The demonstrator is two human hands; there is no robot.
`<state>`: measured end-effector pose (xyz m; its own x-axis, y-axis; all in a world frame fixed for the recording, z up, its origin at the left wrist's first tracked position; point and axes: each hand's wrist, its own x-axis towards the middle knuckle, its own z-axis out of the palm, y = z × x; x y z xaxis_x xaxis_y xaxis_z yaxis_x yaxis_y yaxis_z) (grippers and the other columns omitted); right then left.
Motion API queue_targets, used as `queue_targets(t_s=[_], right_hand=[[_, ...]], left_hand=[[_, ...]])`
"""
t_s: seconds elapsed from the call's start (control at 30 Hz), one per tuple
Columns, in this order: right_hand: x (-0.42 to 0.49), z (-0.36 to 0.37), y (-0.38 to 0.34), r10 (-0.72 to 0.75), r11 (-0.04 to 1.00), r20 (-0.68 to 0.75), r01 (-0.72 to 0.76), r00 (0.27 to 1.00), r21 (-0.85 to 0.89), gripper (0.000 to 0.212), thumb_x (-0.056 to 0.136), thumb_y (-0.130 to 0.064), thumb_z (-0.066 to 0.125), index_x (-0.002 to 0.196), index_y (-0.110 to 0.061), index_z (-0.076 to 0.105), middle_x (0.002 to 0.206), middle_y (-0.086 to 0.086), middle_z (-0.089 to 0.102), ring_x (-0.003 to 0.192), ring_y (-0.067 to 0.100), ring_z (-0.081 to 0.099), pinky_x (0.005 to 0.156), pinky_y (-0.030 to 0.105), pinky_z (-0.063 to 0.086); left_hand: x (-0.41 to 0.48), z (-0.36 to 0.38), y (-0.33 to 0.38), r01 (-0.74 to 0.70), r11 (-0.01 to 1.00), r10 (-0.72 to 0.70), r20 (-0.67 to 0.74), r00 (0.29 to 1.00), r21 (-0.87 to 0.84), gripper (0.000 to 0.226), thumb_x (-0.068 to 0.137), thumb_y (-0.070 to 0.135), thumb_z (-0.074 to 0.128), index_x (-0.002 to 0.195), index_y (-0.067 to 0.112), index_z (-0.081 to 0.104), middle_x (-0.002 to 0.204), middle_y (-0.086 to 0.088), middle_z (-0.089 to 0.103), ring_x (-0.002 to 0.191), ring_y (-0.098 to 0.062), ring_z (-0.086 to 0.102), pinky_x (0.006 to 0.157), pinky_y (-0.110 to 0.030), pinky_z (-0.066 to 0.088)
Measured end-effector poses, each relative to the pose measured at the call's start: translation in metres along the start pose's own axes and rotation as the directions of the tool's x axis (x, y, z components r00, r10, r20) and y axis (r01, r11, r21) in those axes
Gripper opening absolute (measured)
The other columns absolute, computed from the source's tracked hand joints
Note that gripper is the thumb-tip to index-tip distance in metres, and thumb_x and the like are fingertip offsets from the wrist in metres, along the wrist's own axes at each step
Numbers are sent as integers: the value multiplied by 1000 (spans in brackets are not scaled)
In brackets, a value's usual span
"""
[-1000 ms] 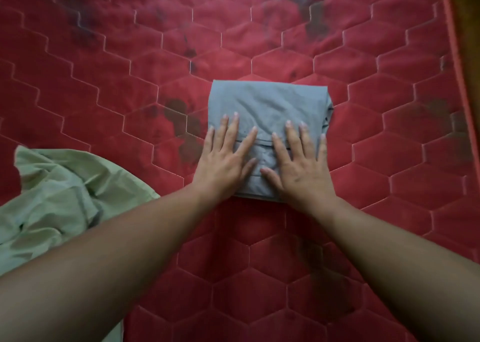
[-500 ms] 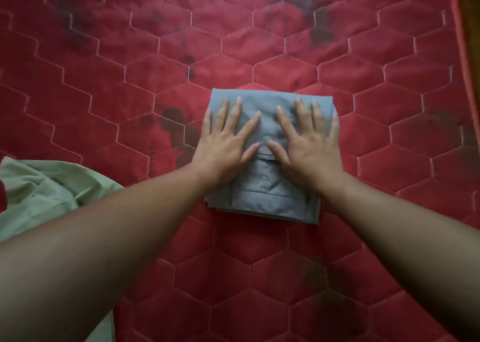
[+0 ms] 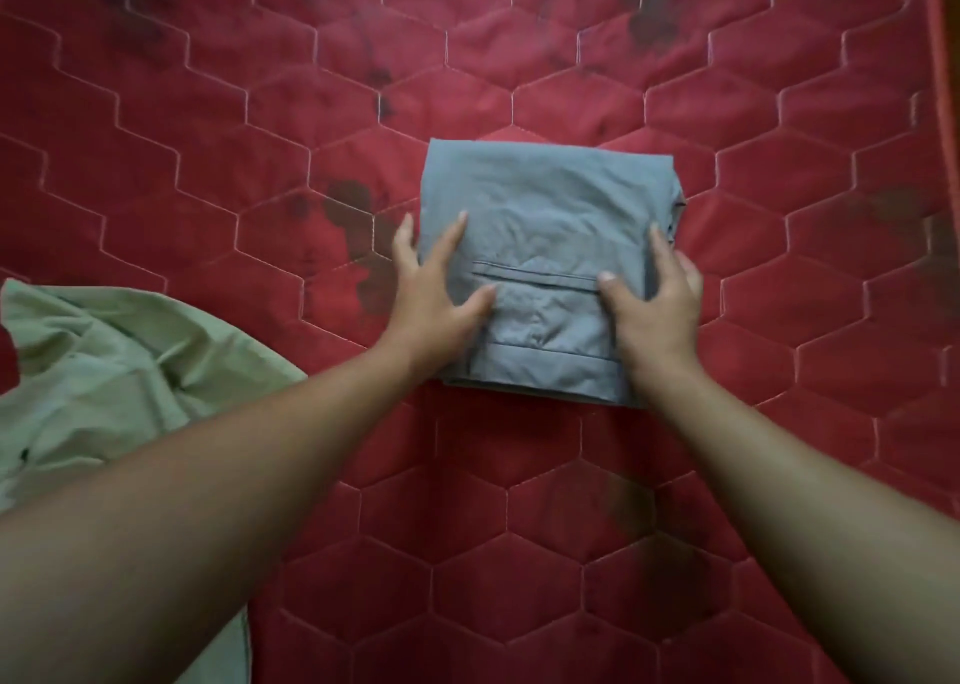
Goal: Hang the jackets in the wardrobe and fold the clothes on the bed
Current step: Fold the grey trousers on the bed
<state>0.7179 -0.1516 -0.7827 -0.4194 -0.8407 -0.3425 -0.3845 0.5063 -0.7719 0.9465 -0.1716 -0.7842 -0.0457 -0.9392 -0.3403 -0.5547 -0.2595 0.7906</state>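
– Grey-blue folded trousers (image 3: 545,226): where are they recorded?
– They are recorded lying flat on the red quilted bed (image 3: 208,137), which is stitched in hexagons. They lie near the middle of the view, with pocket and waistband uppermost.
– How are the hands found?
– The left hand (image 3: 431,288) is set on the left edge and the right hand (image 3: 657,301) on the right edge. Both sides of the bundle are grasped: thumbs are laid on top and fingers (image 3: 660,246) are closed about the edges. Whether any fingers pass beneath cannot be told.
– What progress is judged?
– Folding of this item is judged complete, as a compact rectangle is shown. It appears ready to be squared or lifted. A pale green crumpled cloth garment (image 3: 104,371) is noted unfolded at the left, well apart from the trousers, so folding is judged unfinished. No jackets and no wardrobe are shown, so that part cannot be assessed.
– What is counted?
– One folded garment, one unfolded garment, two hands and one bed are counted.
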Motion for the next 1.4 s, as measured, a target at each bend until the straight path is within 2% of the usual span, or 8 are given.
queue_targets(t_s=[0.07, 0.13, 0.23, 0.43, 0.67, 0.93, 1.2, 1.4], right_hand=[[-1, -7, -5, 93, 980, 48, -100, 995, 172, 66, 85, -16, 78, 145, -27, 53, 144, 5, 48, 131, 15, 50, 119, 35, 36], [5, -17, -9, 186, 911, 197, -244, 963, 334, 66, 76, 0, 80, 133, -26, 58, 134, 4, 60, 120, 22, 63, 106, 46, 51], [4, -36, -29, 186, 851, 427, -362, 885, 380, 70, 74, 14, 74, 127, -25, 51, 131, 6, 59, 105, 24, 69, 84, 44, 61], [-32, -74, -88, 100, 891, 532, -314, 841, 328, 60, 77, 13, 72, 125, -23, 65, 130, 12, 65, 107, 26, 69, 89, 39, 59], [-98, -125, -201, -40, 990, 636, -57, 771, 132, 71, 74, -1, 85, 129, -37, 61, 132, -4, 64, 117, 15, 65, 102, 40, 54], [-200, -164, -333, -180, 970, 757, 239, 629, 33, 78, 76, -8, 85, 142, -34, 51, 134, -11, 59, 116, 6, 62, 105, 35, 51], [-329, -169, -423, -266, 845, 905, 533, 333, 52, 81, 68, -30, 85, 136, -53, 48, 128, -17, 61, 110, 6, 64, 97, 39, 56], [-453, -113, -474, -222, 729, 975, 667, 19, 153, 80, 67, -39, 84, 135, -59, 47, 129, -15, 60, 115, 10, 63, 99, 41, 55]], left_hand=[[-4, -6, 2, 108, 971, -118, -34, 992, -214, 60, 85, 19, 76, 139, 33, 54, 149, -8, 37, 133, -12, 44, 117, -26, 32], [1, -17, 6, 202, 899, -211, 19, 977, -389, 46, 83, 9, 72, 123, 31, 62, 128, -6, 61, 112, -17, 64, 104, -41, 51], [5, -38, 19, 340, 810, -266, 217, 939, -477, 42, 86, -3, 66, 116, 26, 66, 117, -8, 67, 99, -23, 68, 90, -39, 59], [-38, -84, 65, 367, 805, -258, 282, 924, -466, 44, 87, -10, 62, 116, 24, 67, 117, -10, 68, 96, -21, 68, 89, -37, 58], [-127, -171, 145, 279, 848, -252, 121, 960, -451, 48, 87, -11, 65, 124, 19, 65, 112, -2, 70, 96, -13, 68, 90, -29, 58], [-262, -268, 224, 213, 884, -288, -126, 949, -417, 52, 86, -7, 66, 120, 32, 64, 123, -1, 65, 108, -15, 67, 98, -37, 55], [-452, -335, 254, 192, 850, -412, -389, 824, -491, 57, 87, -2, 69, 126, 38, 57, 118, 17, 58, 98, 6, 60, 75, -5, 47], [-603, -368, 235, 138, 742, -584, -531, 614, -656, 56, 90, 6, 70, 131, 40, 54, 119, 19, 54, 101, -1, 60, 70, -13, 51]])
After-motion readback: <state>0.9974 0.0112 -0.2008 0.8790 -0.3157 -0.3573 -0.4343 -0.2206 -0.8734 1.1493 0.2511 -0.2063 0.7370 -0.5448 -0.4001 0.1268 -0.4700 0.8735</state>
